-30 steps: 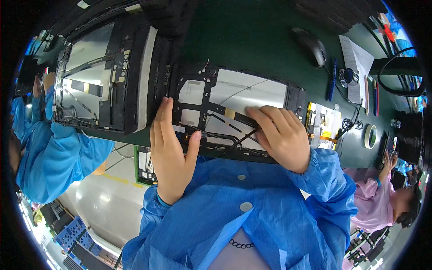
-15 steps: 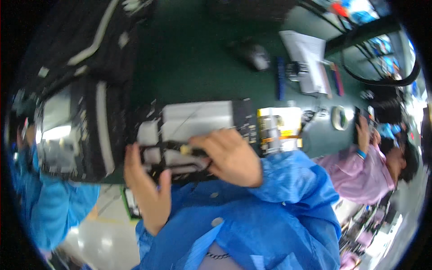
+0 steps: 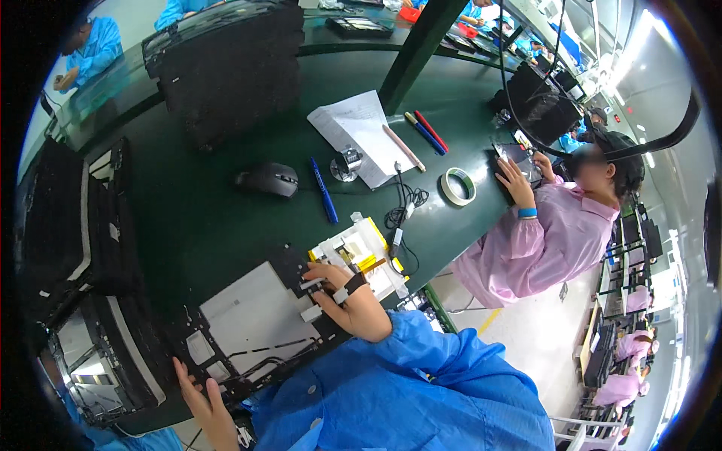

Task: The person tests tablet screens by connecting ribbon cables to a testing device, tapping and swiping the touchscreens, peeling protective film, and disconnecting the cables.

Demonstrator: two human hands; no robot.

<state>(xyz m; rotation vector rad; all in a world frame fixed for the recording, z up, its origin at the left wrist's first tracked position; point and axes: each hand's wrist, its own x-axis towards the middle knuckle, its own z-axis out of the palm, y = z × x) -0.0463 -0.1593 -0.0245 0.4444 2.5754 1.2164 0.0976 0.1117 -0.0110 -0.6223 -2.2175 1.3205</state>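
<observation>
In front of me lies a flat black electronic assembly (image 3: 282, 361) with a large pale grey plate (image 3: 252, 312) and thin black cables along its near side. My left hand (image 3: 207, 410) is at its left end, fingers stretched and apart, holding nothing. Over its right end, my right hand (image 3: 357, 312) is closed, with thumb and fingers around a small black strip with a whitish end (image 3: 350, 287). Small silvery pieces show by those fingertips; whether they are loose or attached I cannot tell. A white tray with yellow edges (image 3: 387, 282) sits just beyond my right hand.
Stacked black panels (image 3: 56, 218) stand at the left. A mouse (image 3: 271, 180), blue pen (image 3: 323, 189), papers (image 3: 365, 124), metal tally counter (image 3: 347, 164), coiled cable (image 3: 406, 204) and tape roll (image 3: 458, 186) lie across the green table (image 3: 210, 218). A co-worker in pink (image 3: 538, 240) works at the right.
My view has swung, so the assembly now appears lower and tilted. My right hand has moved from the assembly's middle to its right end, and the strip now shows in its fingers.
</observation>
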